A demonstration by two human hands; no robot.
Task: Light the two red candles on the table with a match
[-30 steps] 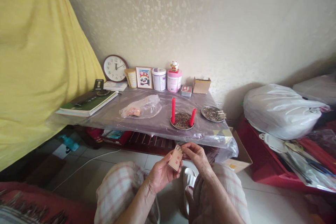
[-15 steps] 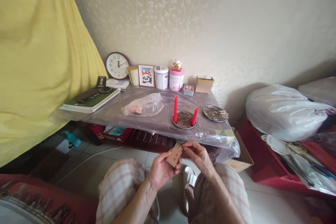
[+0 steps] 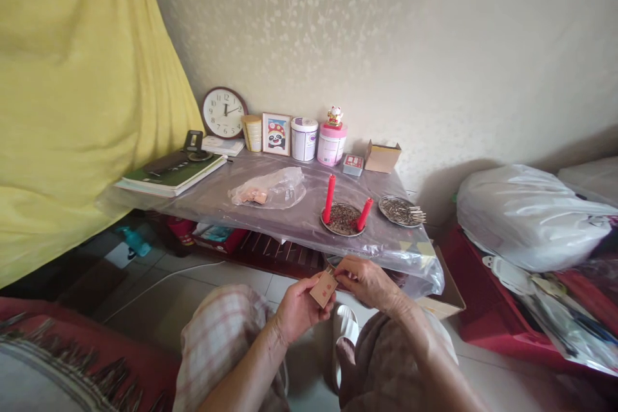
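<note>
My left hand (image 3: pixel 305 309) is closed around a small brown matchbox (image 3: pixel 323 290) with red print, held above my knees. At its upper end the inner tray sticks out a little. My right hand (image 3: pixel 362 280) is at the box's upper right side, fingers bent together in a pinch against it. What lies between those fingertips is hidden. Beyond the hands, a taller red candle (image 3: pixel 329 198) and a shorter, tilted red candle (image 3: pixel 365 214) stand on a round metal plate (image 3: pixel 344 233) strewn with dark bits. No flame shows on either.
The low table (image 3: pixel 290 232) has a plastic cover. A second plate (image 3: pixel 396 212) holds many matchsticks. Also there: a plastic bag (image 3: pixel 284 188), a book (image 3: pixel 174 172), a clock (image 3: pixel 224 113), tubs (image 3: pixel 304 140) and a cardboard box (image 3: pixel 383 158). White bags (image 3: pixel 526 215) sit right.
My right hand has moved over the matchbox's upper end, its fingers curling in more. The match heads that showed in the tray are now mostly covered. The view has shifted slightly.
</note>
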